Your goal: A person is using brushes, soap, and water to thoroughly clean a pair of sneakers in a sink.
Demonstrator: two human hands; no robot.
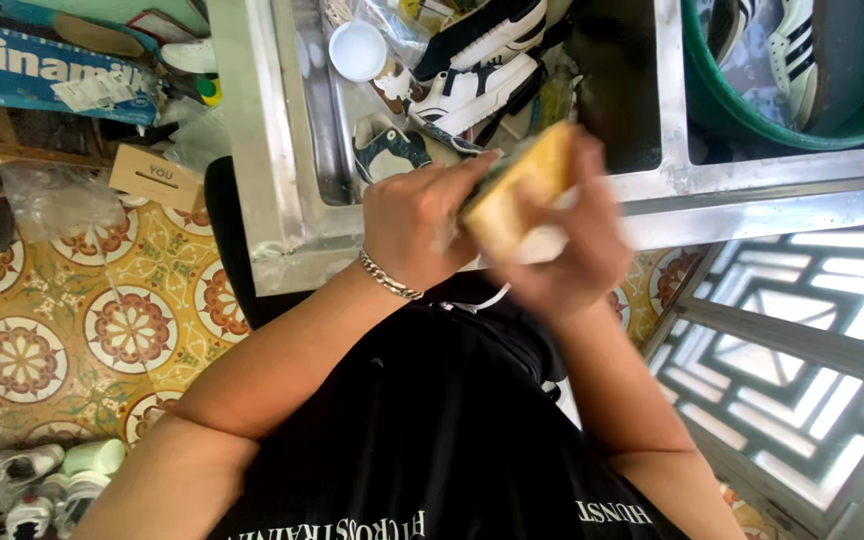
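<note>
Between both hands [422, 225] [577, 245], blurred yellow sponge [517, 190].

- My steel sink [282, 215] is carrying most of it: black-and-white sneakers [472, 90] piled in the left basin, plus a white cup [358, 50].
- Right basin's got a green tub [752, 120].
- Down on the patterned tile floor [102, 320]: a cardboard box [155, 177], crumpled clear plastic [52, 200], more pale shoes [37, 480] in the corner.
</note>
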